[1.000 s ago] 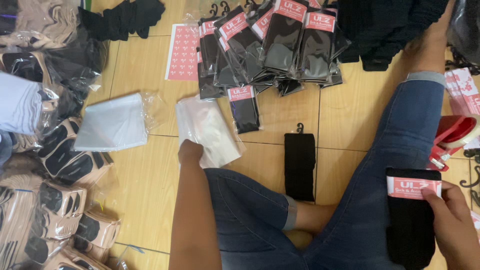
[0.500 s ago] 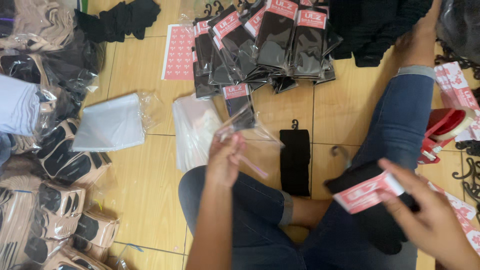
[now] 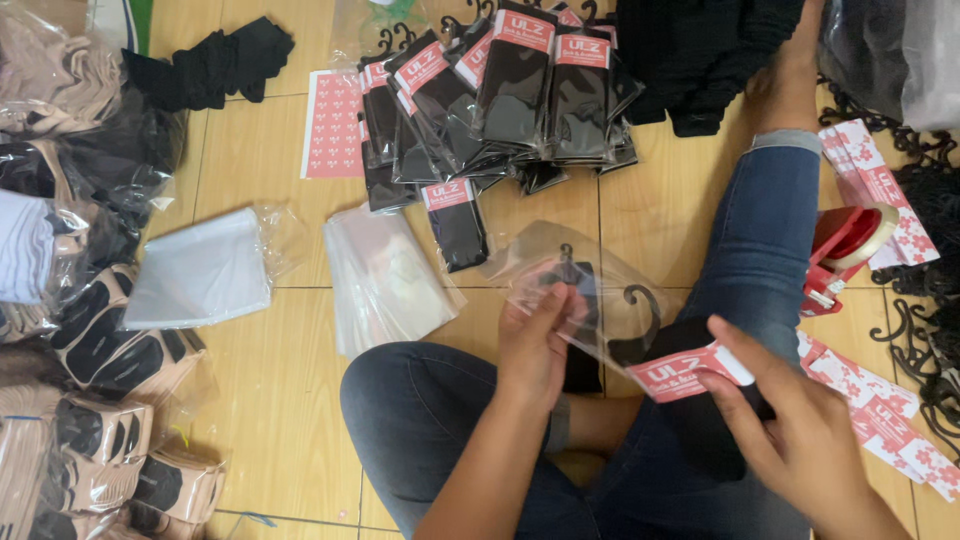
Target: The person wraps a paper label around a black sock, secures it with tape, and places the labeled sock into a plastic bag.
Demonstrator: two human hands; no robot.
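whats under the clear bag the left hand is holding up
Through the clear bag in the left hand a black sock with a hook shows on the wooden floor; its lower end is hidden by the hand.

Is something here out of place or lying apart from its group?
One packed black sock pair lies alone on the floor, below the main pile of packed pairs. Nothing looks spilled or damaged.

We see the bag stack [image 3: 385, 285] on the floor, packed socks [image 3: 500, 95] at twelve o'clock — tape dispenser [image 3: 845, 250] at three.
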